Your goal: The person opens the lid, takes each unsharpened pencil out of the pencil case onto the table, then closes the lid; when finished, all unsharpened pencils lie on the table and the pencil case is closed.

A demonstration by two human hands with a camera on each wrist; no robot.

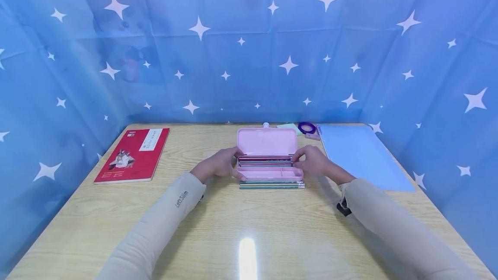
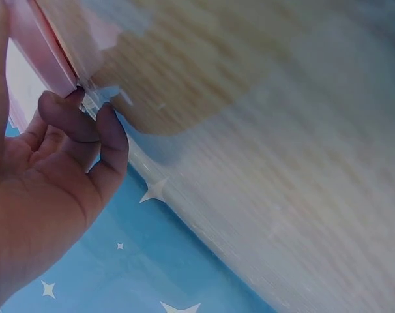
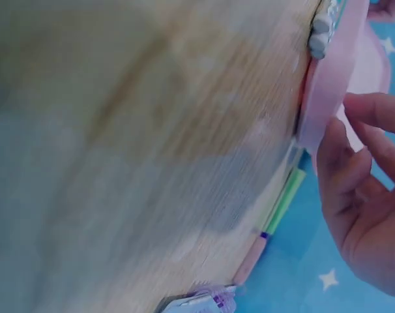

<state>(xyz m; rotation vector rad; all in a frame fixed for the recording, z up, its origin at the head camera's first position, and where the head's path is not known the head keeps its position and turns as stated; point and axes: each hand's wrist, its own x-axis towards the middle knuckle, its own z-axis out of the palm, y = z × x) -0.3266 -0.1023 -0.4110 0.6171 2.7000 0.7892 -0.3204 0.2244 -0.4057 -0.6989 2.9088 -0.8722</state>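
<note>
An open pink pencil case [image 1: 266, 141] stands at the far middle of the table, its lid raised at the back. Striped pencils [image 1: 265, 161] lie side by side in its rear compartment. My left hand [image 1: 222, 163] grips the case's left end, thumb at the front corner and fingers toward the back; in the left wrist view the fingers curl by the pink wall. At the other end, my right hand [image 1: 314, 161] pinches the rim beside the pencil ends, as the right wrist view shows. Several more pencils [image 1: 268, 186] with pale eraser ends lie right in front of the case.
A red book [image 1: 132, 155] lies on the left of the table. On the right is a blue spiral-bound pad [image 1: 362, 154]. Behind my right hand are a purple tape roll [image 1: 306, 128], a pink block [image 1: 312, 136] and a pale green sheet [image 1: 289, 127]. A starry blue curtain surrounds the table.
</note>
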